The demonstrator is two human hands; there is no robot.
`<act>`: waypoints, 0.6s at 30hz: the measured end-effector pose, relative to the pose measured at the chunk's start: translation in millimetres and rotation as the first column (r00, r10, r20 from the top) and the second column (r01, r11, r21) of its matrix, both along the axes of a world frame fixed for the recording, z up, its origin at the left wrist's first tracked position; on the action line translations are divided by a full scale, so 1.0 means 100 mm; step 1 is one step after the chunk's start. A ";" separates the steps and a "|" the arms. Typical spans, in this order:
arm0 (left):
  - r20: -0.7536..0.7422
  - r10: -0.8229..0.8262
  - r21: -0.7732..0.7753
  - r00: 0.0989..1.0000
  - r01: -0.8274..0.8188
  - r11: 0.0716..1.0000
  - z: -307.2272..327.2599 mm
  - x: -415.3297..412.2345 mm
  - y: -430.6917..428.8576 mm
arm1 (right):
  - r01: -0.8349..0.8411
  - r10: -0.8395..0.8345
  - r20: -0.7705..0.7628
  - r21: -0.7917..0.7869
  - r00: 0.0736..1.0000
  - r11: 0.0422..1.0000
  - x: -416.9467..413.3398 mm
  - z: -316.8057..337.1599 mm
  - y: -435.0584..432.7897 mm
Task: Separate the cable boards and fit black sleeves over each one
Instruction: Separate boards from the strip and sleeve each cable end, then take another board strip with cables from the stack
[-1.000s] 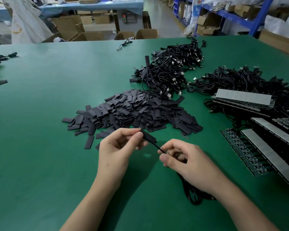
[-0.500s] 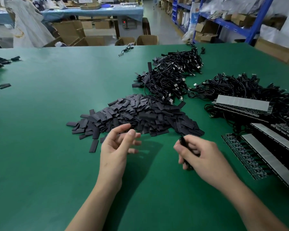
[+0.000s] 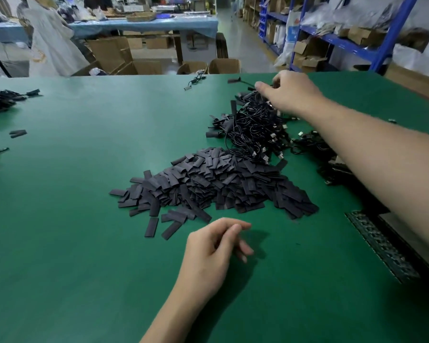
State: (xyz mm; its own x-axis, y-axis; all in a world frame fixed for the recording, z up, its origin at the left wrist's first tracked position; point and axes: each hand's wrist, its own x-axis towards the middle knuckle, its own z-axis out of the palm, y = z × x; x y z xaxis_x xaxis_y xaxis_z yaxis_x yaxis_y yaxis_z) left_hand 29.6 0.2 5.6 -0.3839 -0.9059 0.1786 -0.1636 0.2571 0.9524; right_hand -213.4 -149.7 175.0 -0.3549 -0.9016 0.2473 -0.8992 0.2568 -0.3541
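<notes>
A heap of flat black sleeves lies mid-table on the green mat. Behind it sits a tangle of black cables with sleeved ends. My right hand is stretched out over the far end of that tangle. Its fingers are curled, and a thin cable with a black sleeve on its end runs out from under the thumb. My left hand hovers just in front of the sleeve heap, fingers loosely bent and holding nothing. My right forearm hides most of the cable boards at the right edge.
A second bundle of cables lies right of the tangle, partly under my arm. Loose sleeved pieces lie along the left edge, and a stray cable near the far edge. Cardboard boxes and blue shelving stand beyond the table.
My right hand has carried the sleeved cable from in front of me out to the far cable tangle. My left hand has let go and stayed near the sleeve heap.
</notes>
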 end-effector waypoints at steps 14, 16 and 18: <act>0.169 -0.007 -0.241 0.986 0.048 0.969 -0.01 -0.03 0.04 | 0.128 0.057 -0.383 0.441 0.922 0.889 -1.22 -0.48 1.38; 0.220 -0.013 -0.268 0.975 0.073 0.961 -0.01 -0.04 0.06 | 0.134 0.079 -0.413 0.462 0.907 0.877 -1.30 -0.51 1.50; 0.261 -0.012 -0.309 0.965 0.096 0.946 -0.01 -0.04 0.09 | 0.156 0.071 -0.462 0.436 0.884 0.886 -1.36 -0.54 1.59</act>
State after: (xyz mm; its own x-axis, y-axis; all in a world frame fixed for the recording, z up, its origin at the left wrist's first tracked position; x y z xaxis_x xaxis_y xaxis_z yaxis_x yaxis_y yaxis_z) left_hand 25.2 8.8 4.4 -0.5006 -0.7949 0.3429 -0.3649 0.5529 0.7491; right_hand -349.4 8.9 121.3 -0.3457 -0.9376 -0.0379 -0.9107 0.3255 0.2544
